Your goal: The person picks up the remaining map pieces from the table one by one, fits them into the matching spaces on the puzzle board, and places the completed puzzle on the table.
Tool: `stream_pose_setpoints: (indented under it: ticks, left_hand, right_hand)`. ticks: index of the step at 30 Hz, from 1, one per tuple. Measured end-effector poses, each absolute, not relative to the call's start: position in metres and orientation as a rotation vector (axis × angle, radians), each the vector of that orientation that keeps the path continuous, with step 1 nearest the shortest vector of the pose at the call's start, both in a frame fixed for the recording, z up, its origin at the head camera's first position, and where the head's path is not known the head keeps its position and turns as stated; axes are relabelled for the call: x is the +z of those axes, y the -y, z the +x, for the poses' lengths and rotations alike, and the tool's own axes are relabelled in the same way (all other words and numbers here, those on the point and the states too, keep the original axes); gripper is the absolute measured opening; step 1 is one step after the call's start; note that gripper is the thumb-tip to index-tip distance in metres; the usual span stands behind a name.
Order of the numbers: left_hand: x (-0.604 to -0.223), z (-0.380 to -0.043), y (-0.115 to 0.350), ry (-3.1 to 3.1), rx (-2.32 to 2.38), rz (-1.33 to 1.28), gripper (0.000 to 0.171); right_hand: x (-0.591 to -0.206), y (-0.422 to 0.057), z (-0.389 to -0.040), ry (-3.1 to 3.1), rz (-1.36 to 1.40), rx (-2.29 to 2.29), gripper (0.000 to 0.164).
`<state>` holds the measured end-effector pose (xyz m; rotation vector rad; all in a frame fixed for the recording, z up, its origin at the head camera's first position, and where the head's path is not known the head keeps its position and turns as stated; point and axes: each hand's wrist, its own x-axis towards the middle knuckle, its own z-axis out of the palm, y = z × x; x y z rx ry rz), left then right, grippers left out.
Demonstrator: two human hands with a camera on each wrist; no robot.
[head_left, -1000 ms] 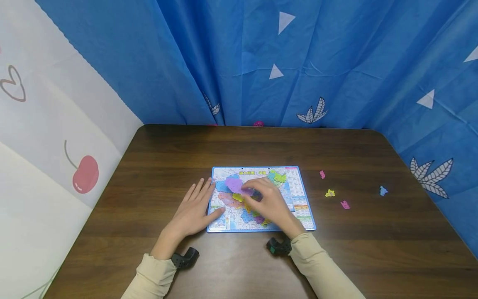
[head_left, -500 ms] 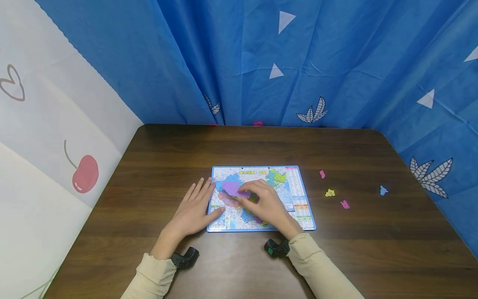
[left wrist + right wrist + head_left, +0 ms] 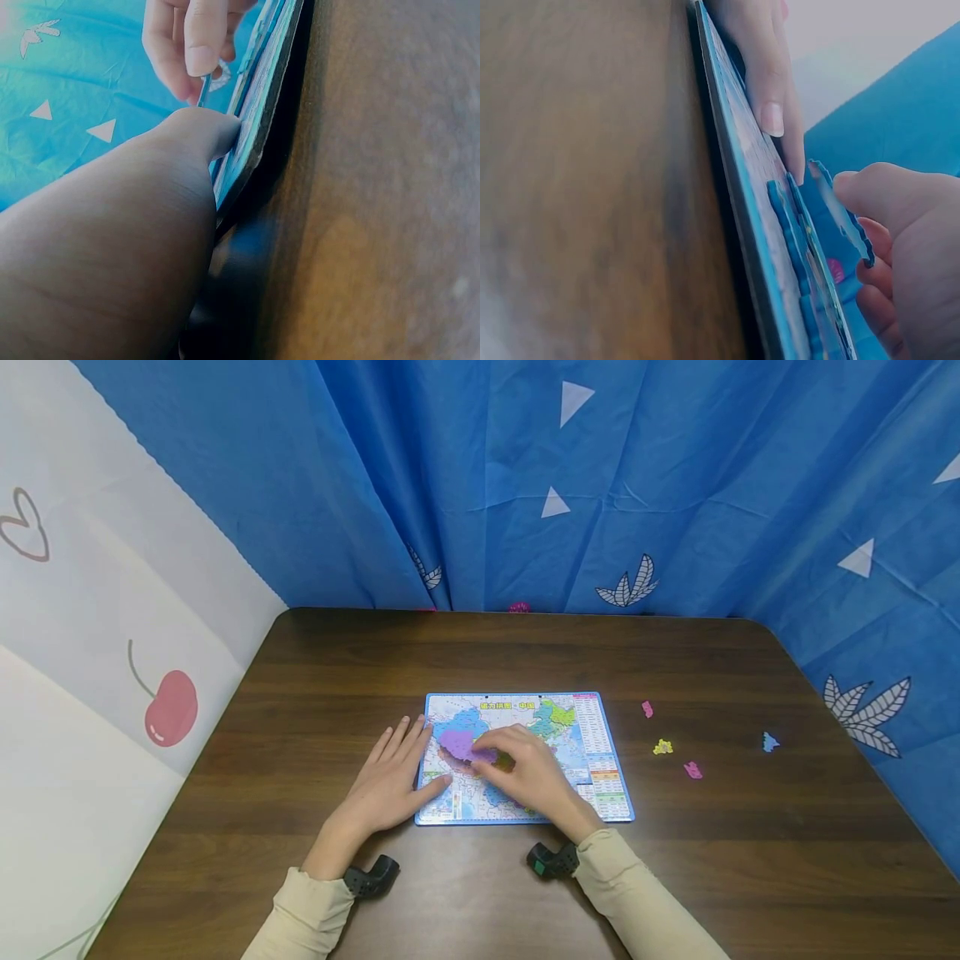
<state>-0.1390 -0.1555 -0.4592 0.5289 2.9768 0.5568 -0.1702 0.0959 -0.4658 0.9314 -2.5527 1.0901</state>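
Note:
My right hand (image 3: 525,768) pinches a purple map puzzle piece (image 3: 455,745) between thumb and fingers. In the right wrist view that piece (image 3: 838,206) is seen edge-on, tilted and held apart from the board surface. Under it lies a map puzzle board (image 3: 471,810) with a blue border, bearing a blue piece (image 3: 461,720) at upper left and green pieces (image 3: 558,713) at upper right. My left hand (image 3: 390,781) is spread flat beside the board, fingertips at its left edge and thumb on its lower left. The right hand covers the middle of the map.
Right of the board, two pink pieces (image 3: 648,710), a yellow piece (image 3: 663,747) and, farther off, a blue piece (image 3: 770,742) lie on the brown wooden table (image 3: 360,652). A blue curtain (image 3: 510,552) hangs behind the table's far edge.
The right hand has shifted slightly left and nearer to me, carrying the purple piece from over the blue piece to just below it. The left hand stays put.

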Motion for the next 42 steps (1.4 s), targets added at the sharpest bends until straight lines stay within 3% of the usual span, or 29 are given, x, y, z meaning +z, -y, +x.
stream_pose_setpoints:
  ticks: [26, 42]
  left_hand:
    - [-0.4587, -0.1384, 0.1546, -2.979, 0.556, 0.536, 0.091]
    - [-0.4586, -0.1384, 0.1544, -2.982, 0.555, 0.529, 0.091]
  right_hand:
    - [-0.4711, -0.0959, -0.1681, 2.604, 1.016, 0.978, 0.015]
    - [-0.4679, -0.0951, -0.1663, 2.695, 1.04, 0.892, 0.02]
